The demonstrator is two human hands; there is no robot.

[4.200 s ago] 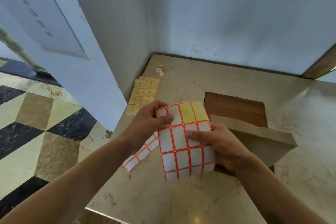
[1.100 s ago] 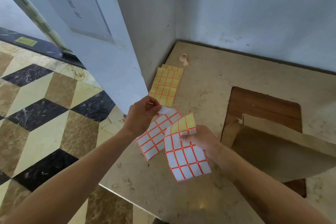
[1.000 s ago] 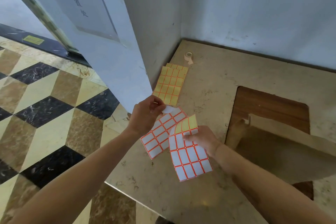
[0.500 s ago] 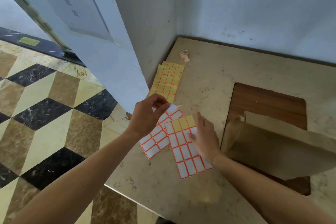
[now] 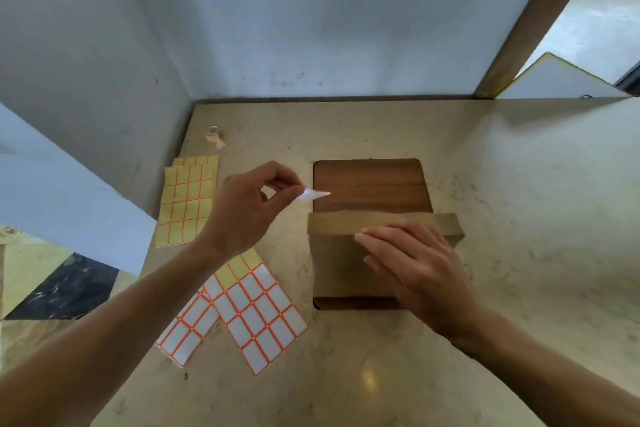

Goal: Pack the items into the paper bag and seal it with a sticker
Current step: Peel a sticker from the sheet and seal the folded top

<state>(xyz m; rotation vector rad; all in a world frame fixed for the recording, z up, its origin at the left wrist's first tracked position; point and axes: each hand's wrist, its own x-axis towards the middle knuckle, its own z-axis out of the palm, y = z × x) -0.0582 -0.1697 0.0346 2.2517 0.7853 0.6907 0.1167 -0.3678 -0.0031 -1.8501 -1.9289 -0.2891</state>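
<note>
Flat brown paper bag (image 5: 346, 263), matte, top folded over, laid on a walnut-grain inset of the mottled beige stone table (image 5: 519, 218); pressed flat by the right hand (image 5: 412, 260), fingers straight. Small white sticker (image 5: 313, 195), curled, pinched by the left hand (image 5: 246, 208) at the bag's 11 o'clock. Orange-gridded label sheets (image 5: 259, 315) at 8 o'clock.

Beige marble surface (image 5: 519, 184) set in a corner of pale blue-grey walls (image 5: 311, 28). Brown wooden post (image 5: 540, 17) at right. Diamond-patterned black-and-cream stone floor (image 5: 52, 288) at left.
</note>
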